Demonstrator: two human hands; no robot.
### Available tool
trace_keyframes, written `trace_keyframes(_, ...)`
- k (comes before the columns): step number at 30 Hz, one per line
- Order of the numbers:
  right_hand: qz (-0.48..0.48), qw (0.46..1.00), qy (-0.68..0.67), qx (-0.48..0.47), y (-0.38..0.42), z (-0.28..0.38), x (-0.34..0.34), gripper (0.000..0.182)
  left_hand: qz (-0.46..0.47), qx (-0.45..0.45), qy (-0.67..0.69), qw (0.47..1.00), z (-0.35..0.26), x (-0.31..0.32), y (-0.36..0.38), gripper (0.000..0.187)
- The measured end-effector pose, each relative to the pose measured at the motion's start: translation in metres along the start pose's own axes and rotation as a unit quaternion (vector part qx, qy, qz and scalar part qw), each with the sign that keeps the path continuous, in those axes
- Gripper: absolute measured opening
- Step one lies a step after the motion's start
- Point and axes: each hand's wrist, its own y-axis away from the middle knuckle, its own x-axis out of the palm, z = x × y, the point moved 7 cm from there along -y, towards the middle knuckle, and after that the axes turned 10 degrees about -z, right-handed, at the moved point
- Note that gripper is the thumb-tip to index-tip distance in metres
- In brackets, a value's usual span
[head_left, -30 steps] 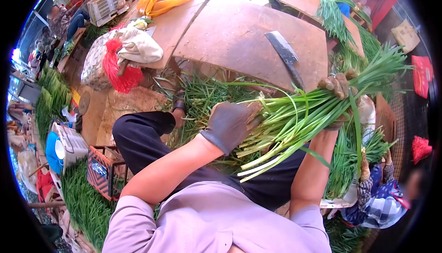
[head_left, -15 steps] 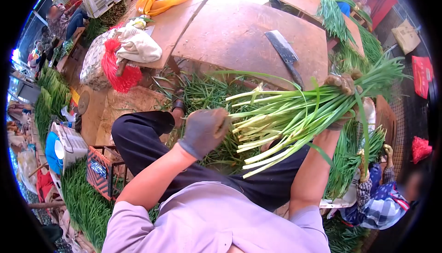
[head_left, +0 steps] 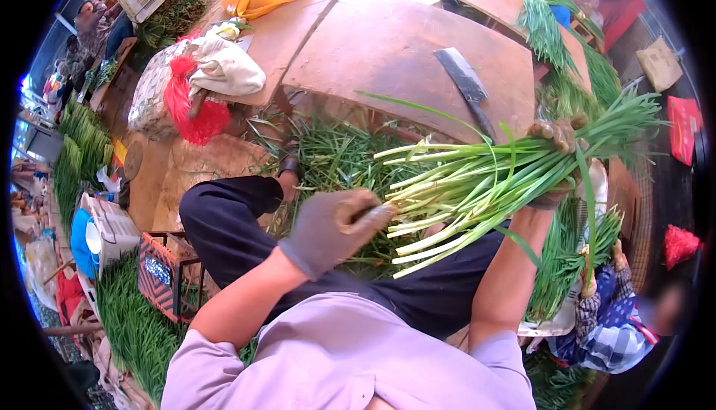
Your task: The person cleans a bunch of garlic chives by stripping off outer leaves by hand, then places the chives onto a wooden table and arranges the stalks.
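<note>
My right hand [head_left: 553, 149], in a dirty glove, is closed around a bunch of garlic chives [head_left: 477, 186]. The pale stem ends fan out to the left, and the long green leaves trail off to the upper right. Beside those stem ends is my left hand [head_left: 332, 231] in a dark grey glove, its fingers curled and its thumb reaching the stem tips. Whatever lies between thumb and fingers is too small to tell. Loose green leaves [head_left: 343, 156] cover the ground beyond my legs.
A cleaver [head_left: 464, 78] lies on the wooden board [head_left: 373, 44] ahead. Red strings [head_left: 198, 115] and a white cloth [head_left: 227, 70] are to its left. More chives [head_left: 138, 328] lie at lower left by a crate [head_left: 168, 279]. A co-worker [head_left: 608, 328] sits at right.
My left hand has turned, its thumb now pointing at the stem ends instead of being folded in a fist. My right hand and the bunch have hardly moved.
</note>
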Motion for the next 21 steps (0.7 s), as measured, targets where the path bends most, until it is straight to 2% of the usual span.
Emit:
trace_keyframes(2,0.009,1.000,0.026,0.011,0.002,-0.004,0.006,0.031,-0.034,0.075,0.015,0.997,-0.025,0.013,-0.008,0.025)
trace_keyframes(3,0.010,1.000,0.026,0.011,0.003,-0.005,0.008,0.031,-0.035,0.075,0.015,0.996,-0.029,0.017,-0.013,0.025)
trace_keyframes(5,-0.003,0.999,0.036,0.012,0.005,-0.009,0.010,0.031,-0.050,0.138,-0.041,0.988,-0.045,0.025,-0.025,0.026)
trace_keyframes(6,-0.005,0.999,0.036,0.011,0.006,-0.010,0.010,0.031,-0.123,0.182,-0.010,0.976,-0.051,0.023,-0.026,0.024)
trace_keyframes(7,-0.010,0.999,0.042,0.008,0.007,-0.010,0.009,0.031,-0.121,0.182,-0.009,0.976,-0.048,0.028,-0.031,0.024)
trace_keyframes(9,-0.013,0.999,0.048,0.005,0.007,-0.010,0.008,0.031,-0.088,0.275,-0.086,0.954,-0.052,0.043,-0.038,0.021)
trace_keyframes(11,-0.011,0.999,0.038,0.013,0.007,-0.010,0.006,0.031,-0.072,0.268,-0.082,0.957,-0.048,0.047,-0.041,0.016)
trace_keyframes(13,-0.019,0.999,0.027,0.021,0.007,-0.010,0.002,0.031,-0.015,0.234,0.010,0.972,-0.039,0.054,-0.040,0.015)
trace_keyframes(14,-0.023,0.999,0.020,0.027,0.007,-0.011,0.000,0.031,-0.012,0.234,0.009,0.972,-0.038,0.054,-0.038,0.015)
trace_keyframes(16,-0.029,0.998,0.002,0.051,0.008,-0.016,0.001,0.025,0.034,0.152,0.126,0.980,-0.028,0.054,-0.036,0.016)
trace_keyframes(17,-0.031,0.997,-0.007,0.069,0.008,-0.019,0.003,0.019,0.034,0.151,0.126,0.980,-0.027,0.054,-0.036,0.016)
trace_keyframes(21,-0.009,0.998,0.000,0.062,0.006,-0.020,0.010,0.022,0.064,0.179,0.120,0.974,-0.031,0.059,-0.037,0.016)
